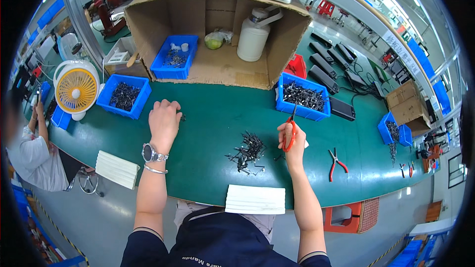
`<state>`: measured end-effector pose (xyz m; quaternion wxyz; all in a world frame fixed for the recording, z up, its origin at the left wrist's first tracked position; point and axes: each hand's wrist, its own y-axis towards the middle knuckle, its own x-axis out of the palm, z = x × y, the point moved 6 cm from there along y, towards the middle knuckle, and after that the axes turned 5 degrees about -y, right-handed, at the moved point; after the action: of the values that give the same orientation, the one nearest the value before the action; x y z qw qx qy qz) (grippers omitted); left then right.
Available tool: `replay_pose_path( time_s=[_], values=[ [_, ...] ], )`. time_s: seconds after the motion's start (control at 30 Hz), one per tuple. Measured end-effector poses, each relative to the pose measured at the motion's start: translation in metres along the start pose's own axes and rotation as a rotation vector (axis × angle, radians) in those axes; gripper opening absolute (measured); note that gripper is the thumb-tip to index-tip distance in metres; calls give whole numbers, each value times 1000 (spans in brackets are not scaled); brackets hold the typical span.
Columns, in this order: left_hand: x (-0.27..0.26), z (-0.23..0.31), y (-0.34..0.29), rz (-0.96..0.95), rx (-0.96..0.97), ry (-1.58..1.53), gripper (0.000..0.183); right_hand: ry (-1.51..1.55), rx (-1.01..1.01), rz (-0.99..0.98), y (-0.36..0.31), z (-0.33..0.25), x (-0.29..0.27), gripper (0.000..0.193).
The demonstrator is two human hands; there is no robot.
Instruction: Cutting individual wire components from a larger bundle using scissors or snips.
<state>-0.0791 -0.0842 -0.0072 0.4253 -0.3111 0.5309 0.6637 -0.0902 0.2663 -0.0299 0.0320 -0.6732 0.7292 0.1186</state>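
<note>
My left hand (165, 121), with a watch (148, 153) on its wrist, is low over the green table, fingers bent and slightly apart. A small dark part (183, 117) lies beside its thumb. My right hand (293, 143) is closed around a red-handled tool (289, 138) with a thin dark tip pointing away from me; whether it is scissors or pliers I cannot make out. That tip reaches the near edge of a blue bin (304, 111) full of small black parts. Between my hands lies a loose pile of black parts (247, 152).
Red-handled pliers (335, 164) lie right of my right hand. A cardboard box (222, 71) at the back holds a blue bin (174, 73) and a white jug (254, 37). Another blue bin (123, 97) and a fan (76, 91) stand left. A folded white pad (255, 199) sits at the front edge.
</note>
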Motion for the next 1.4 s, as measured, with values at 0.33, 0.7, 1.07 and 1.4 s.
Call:
replay_pose_path(
  time_s=[0.33, 0.7, 1.07, 1.4],
  values=[
    [25, 119, -41, -239, 424, -492, 12, 59, -45, 79, 0, 5, 0, 34],
    [41, 128, -52, -312, 500, -525, 26, 103, -67, 46, 3, -3, 2, 39],
    [35, 136, -58, -344, 535, -512, 18, -1094, -137, -400, 15, 19, -46, 36],
    [34, 143, -51, -352, 459, -541, 12, -1232, -185, -485, -9, 14, -38, 16]
  ],
)
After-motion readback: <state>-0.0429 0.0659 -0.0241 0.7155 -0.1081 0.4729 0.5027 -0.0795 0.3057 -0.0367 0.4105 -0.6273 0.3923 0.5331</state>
